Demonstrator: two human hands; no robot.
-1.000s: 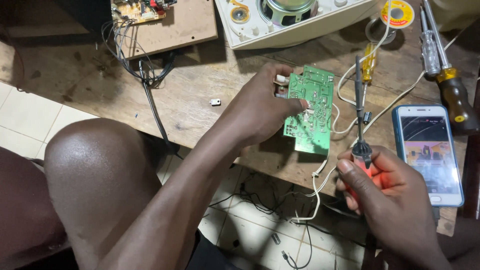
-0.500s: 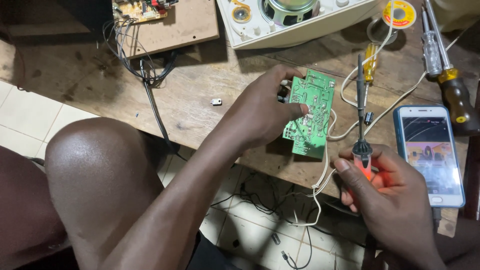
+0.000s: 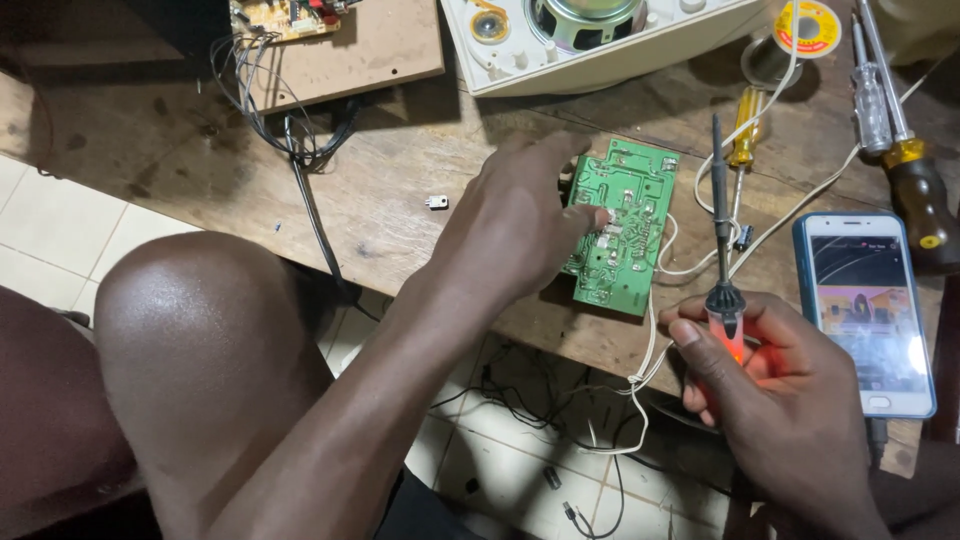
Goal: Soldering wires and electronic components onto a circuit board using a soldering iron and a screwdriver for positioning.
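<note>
A green circuit board lies on the wooden workbench near its front edge, solder side up. My left hand grips its left edge, with the thumb pressed on the board's face. My right hand is closed round the glowing orange handle of a soldering iron. The iron's dark tip points away from me, just right of the board and not touching it. White wires run from the board over the bench edge.
A phone with a lit screen lies right of my right hand. Screwdrivers, a solder spool and a white speaker housing sit at the back. A board with black cables is at back left. My bare knee is below the bench.
The circuit board has gone from tilted up in my left hand to lying flatter on the bench. My right hand with the iron has barely moved.
</note>
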